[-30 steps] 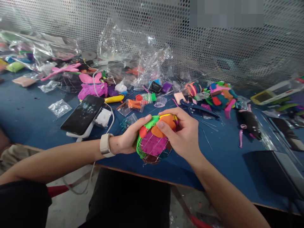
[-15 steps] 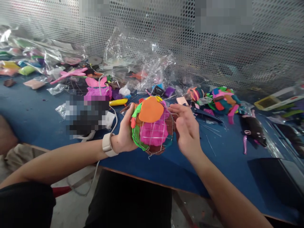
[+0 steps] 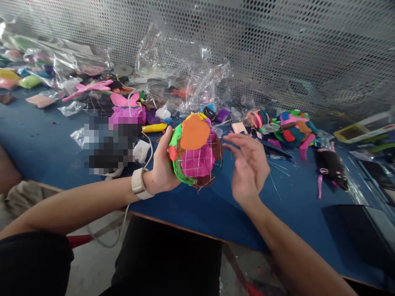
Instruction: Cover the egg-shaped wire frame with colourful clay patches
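My left hand (image 3: pixel 165 170) grips the left side of a round wire-mesh frame (image 3: pixel 197 158) covered in modelling clay. An orange clay patch (image 3: pixel 195 131) lies at its top, green and red clay run along the left edge, and magenta clay shows behind the bare wire grid. Brown clay sits at the bottom and right. My right hand (image 3: pixel 248 166) is apart from the frame, just to its right, with fingers slightly curled and spread and nothing visible in them. A white band circles my left wrist.
On the blue table (image 3: pixel 200 218) lie a yellow-handled cutter (image 3: pixel 154 128), a multicoloured clay-covered ball (image 3: pixel 298 127), a black clay figure (image 3: pixel 331 168) and thin wires (image 3: pixel 274 187). Clear plastic bags (image 3: pixel 191 78) and clay packets line the mesh wall. A dark box (image 3: pixel 359 230) stands at right.
My right hand has moved off the frame's right side, leaving a gap. My left hand has turned the frame slightly and lifted it a little.
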A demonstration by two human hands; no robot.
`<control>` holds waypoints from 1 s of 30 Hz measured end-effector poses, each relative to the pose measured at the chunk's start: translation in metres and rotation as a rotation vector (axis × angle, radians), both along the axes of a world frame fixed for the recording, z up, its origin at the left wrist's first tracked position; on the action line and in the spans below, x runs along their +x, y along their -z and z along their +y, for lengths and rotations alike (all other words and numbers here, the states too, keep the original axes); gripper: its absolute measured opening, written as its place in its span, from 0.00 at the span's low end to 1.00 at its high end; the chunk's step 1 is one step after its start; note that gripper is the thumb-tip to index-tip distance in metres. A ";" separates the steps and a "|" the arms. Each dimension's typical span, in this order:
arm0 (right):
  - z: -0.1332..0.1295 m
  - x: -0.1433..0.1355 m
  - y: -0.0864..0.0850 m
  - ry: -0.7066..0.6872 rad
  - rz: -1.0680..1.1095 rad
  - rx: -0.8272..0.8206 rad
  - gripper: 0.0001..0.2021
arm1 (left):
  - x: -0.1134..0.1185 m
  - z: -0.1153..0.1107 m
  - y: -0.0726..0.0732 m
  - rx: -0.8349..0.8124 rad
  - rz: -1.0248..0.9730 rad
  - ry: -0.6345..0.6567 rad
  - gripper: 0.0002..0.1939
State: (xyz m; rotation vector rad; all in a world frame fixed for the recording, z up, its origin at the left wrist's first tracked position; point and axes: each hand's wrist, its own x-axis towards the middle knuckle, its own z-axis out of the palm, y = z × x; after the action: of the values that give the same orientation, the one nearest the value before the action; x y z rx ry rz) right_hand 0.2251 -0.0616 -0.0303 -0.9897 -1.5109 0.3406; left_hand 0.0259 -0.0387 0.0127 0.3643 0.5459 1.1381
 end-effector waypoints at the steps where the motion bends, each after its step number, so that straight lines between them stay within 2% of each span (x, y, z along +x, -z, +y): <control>1: -0.004 0.001 -0.003 0.054 -0.125 0.067 0.22 | 0.001 0.001 0.000 -0.005 0.002 -0.001 0.27; 2: -0.008 0.000 -0.007 0.072 -0.243 0.117 0.22 | 0.001 0.002 -0.001 -0.012 0.001 0.009 0.28; 4: -0.013 -0.001 -0.013 0.047 -0.432 0.114 0.25 | 0.002 0.003 0.000 -0.018 -0.008 0.041 0.29; 8: -0.013 -0.006 -0.017 -0.023 -0.572 0.024 0.29 | 0.004 0.002 0.003 -0.008 -0.029 0.073 0.29; 16: -0.012 -0.006 -0.023 -0.120 -0.553 -0.030 0.24 | 0.001 -0.001 0.013 0.043 -0.010 0.055 0.19; 22: -0.010 -0.002 -0.021 -0.126 -0.614 -0.018 0.28 | 0.002 0.000 0.008 -0.015 0.032 0.100 0.23; 26: -0.010 -0.003 -0.016 -0.086 -0.563 -0.014 0.28 | 0.003 0.000 0.004 -0.014 0.080 0.087 0.22; 30: -0.014 -0.009 -0.016 -0.056 -0.542 -0.047 0.30 | 0.003 -0.001 0.002 -0.026 0.058 0.138 0.24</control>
State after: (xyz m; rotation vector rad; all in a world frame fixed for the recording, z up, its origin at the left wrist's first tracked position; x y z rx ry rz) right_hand 0.2163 -0.0756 -0.0143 -1.1348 -2.0287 0.1501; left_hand 0.0288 -0.0397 0.0103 0.4070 0.5772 0.9893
